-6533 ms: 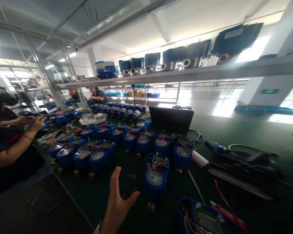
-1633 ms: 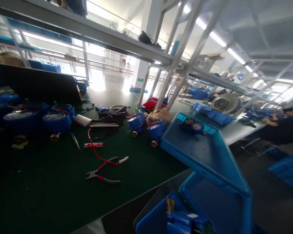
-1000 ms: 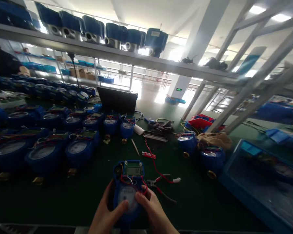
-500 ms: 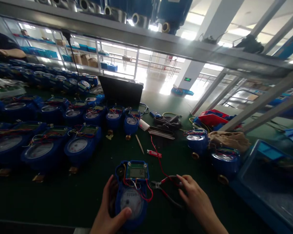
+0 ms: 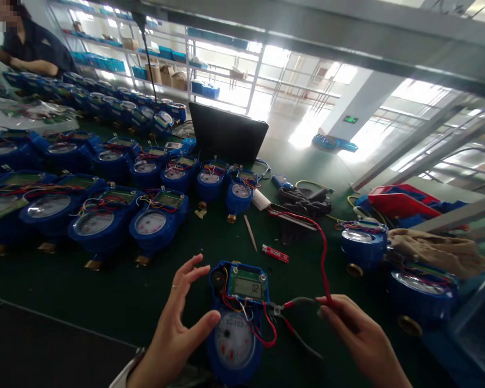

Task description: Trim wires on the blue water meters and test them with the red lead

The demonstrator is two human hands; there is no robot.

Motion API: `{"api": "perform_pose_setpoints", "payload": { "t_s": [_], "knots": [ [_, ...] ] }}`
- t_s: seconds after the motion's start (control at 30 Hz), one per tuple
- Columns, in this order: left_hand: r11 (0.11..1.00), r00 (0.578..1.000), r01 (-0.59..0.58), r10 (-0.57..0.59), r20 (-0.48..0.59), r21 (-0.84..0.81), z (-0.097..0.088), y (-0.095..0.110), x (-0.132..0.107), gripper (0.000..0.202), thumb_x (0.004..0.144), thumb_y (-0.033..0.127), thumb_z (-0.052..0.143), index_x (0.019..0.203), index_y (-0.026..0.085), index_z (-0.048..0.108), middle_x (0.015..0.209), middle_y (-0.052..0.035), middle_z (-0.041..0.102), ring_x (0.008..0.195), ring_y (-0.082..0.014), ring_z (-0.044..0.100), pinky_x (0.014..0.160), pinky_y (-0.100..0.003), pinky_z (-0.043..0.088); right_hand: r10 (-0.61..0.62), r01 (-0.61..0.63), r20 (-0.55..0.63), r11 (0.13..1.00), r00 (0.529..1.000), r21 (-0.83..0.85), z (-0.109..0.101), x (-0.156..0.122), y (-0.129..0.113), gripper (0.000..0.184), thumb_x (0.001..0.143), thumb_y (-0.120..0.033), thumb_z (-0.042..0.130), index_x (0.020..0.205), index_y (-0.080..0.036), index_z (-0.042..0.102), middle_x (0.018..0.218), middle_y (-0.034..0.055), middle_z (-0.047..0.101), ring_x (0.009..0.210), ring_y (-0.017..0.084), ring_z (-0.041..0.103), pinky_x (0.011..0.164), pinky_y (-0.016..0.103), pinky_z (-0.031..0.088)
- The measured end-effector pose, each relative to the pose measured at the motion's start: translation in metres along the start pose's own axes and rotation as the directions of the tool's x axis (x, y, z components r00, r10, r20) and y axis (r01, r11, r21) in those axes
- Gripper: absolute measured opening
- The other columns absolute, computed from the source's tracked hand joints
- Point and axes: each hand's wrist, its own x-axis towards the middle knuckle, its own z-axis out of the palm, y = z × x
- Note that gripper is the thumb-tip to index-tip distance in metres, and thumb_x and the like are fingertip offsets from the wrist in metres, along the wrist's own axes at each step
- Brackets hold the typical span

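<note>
A blue water meter [image 5: 235, 339] lies in front of me, its top housing uncovered to show a green circuit board with a small display [image 5: 248, 287] and loose coloured wires. Beside its left edge is my left hand [image 5: 181, 318], open, fingers spread and thumb close to the dial. My right hand [image 5: 358, 331] pinches a red wire [image 5: 324, 253], which arches up and away across the table. Between the meter and that hand, cutting pliers [image 5: 295, 328] with red and black handles lie spread on the green table. Beyond them is a red-labelled stick-like item [image 5: 275, 253].
Rows of similar blue meters [image 5: 157, 223] fill the left side. A black screen [image 5: 228, 132] stands behind them. More meters [image 5: 364, 242], a tan cloth [image 5: 432, 250] and a red bin [image 5: 408, 199] are at right. Another person [image 5: 36, 48] is at far left.
My left hand has let go of the meter and opened. My right hand has come away from the pliers' handles and lifted the red wire. The view has shifted.
</note>
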Motion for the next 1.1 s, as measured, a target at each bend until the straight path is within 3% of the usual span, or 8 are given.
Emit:
{"api": "perform_pose_setpoints", "payload": {
  "t_s": [0.2,0.3,0.47,0.53,0.6,0.73,0.87,1.1],
  "knots": [
    [0.890,0.939,-0.334,0.342,0.031,0.310,0.006,0.012,-0.003,0.008,0.088,0.032,0.063,0.095,0.028,0.061,0.140,-0.0033,0.040,0.137,-0.0301,0.029,0.107,-0.047,0.036,0.088,-0.110,0.073,0.908,0.993,0.403,0.013,-0.002,-0.038,0.046,0.080,-0.061,0.063,0.094,-0.018,0.066,0.097,0.0124,0.065,0.061,0.017,0.060,0.048,0.028,0.053],
    [0.780,0.882,-0.461,0.453,0.127,0.422,0.009,0.017,-0.005,0.012,0.090,0.023,0.059,0.101,0.027,0.062,0.138,-0.0038,0.040,0.135,-0.0267,0.031,0.102,-0.043,0.039,0.090,-0.098,0.050,0.973,0.995,0.210,0.018,0.008,-0.033,0.055,0.086,-0.063,0.053,0.113,-0.015,0.061,0.091,0.0118,0.065,0.070,0.021,0.062,0.055,0.031,0.055],
    [0.773,0.873,-0.479,0.471,0.131,0.415,0.013,0.024,-0.008,0.020,0.083,0.005,0.050,0.083,0.023,0.059,0.124,-0.0035,0.046,0.127,-0.0202,0.038,0.100,-0.033,0.039,-0.108,0.023,-0.303,0.963,0.947,-0.270,0.022,0.012,-0.004,0.074,0.087,-0.065,0.049,0.142,-0.016,0.039,0.131,0.0191,0.050,0.094,0.030,0.063,0.072,0.045,0.058],
    [0.770,0.852,-0.513,0.509,0.121,0.378,0.014,0.026,-0.009,0.018,0.081,0.007,0.049,0.080,0.022,0.058,0.112,-0.0039,0.052,0.115,-0.0184,0.046,0.093,-0.029,0.043,-0.302,0.193,-0.212,0.889,0.930,-0.416,0.025,0.008,0.002,0.062,0.089,-0.057,0.053,0.139,-0.022,0.044,0.134,0.0150,0.050,0.105,0.032,0.060,0.084,0.050,0.056],
    [0.764,0.825,-0.562,0.545,0.148,0.317,0.013,0.030,-0.006,0.017,0.082,0.007,0.048,0.076,0.020,0.057,0.099,-0.0033,0.057,0.102,-0.0165,0.051,0.085,-0.027,0.046,-0.395,0.371,0.050,0.803,0.917,-0.466,0.028,0.005,0.002,0.051,0.088,-0.047,0.059,0.133,-0.025,0.051,0.132,0.0111,0.055,0.119,0.031,0.054,0.098,0.051,0.050],
    [0.689,0.760,-0.650,0.591,0.270,0.321,0.008,0.042,0.008,0.012,0.092,0.009,0.051,0.097,0.016,0.060,0.097,-0.0030,0.060,0.094,-0.0152,0.051,0.084,-0.027,0.044,-0.089,0.345,0.434,0.755,0.896,-0.558,0.035,0.012,-0.011,0.087,0.066,-0.027,0.081,0.143,-0.020,0.041,0.151,0.0120,0.033,0.139,0.034,0.030,0.113,0.053,0.034],
    [0.511,0.692,-0.722,0.552,0.465,0.467,0.004,0.053,0.024,0.023,0.096,0.013,0.050,0.116,0.019,0.059,0.108,-0.0036,0.056,0.098,-0.0178,0.049,0.088,-0.031,0.039,0.138,0.252,0.477,0.704,0.868,-0.664,0.033,0.023,-0.023,0.094,0.062,-0.018,0.081,0.145,-0.019,0.037,0.152,0.0145,0.030,0.139,0.036,0.029,0.115,0.054,0.028],
    [0.429,0.587,-0.808,0.532,0.610,0.404,-0.003,0.058,0.028,0.013,0.094,0.008,0.048,0.096,0.014,0.060,0.099,-0.0035,0.058,0.089,-0.0171,0.052,0.079,-0.033,0.040,-0.028,0.427,0.531,0.630,0.847,-0.648,0.028,0.023,-0.022,0.069,0.070,-0.002,0.064,0.136,-0.012,0.050,0.132,0.0163,0.054,0.123,0.033,0.049,0.110,0.055,0.037]
  ]
}}
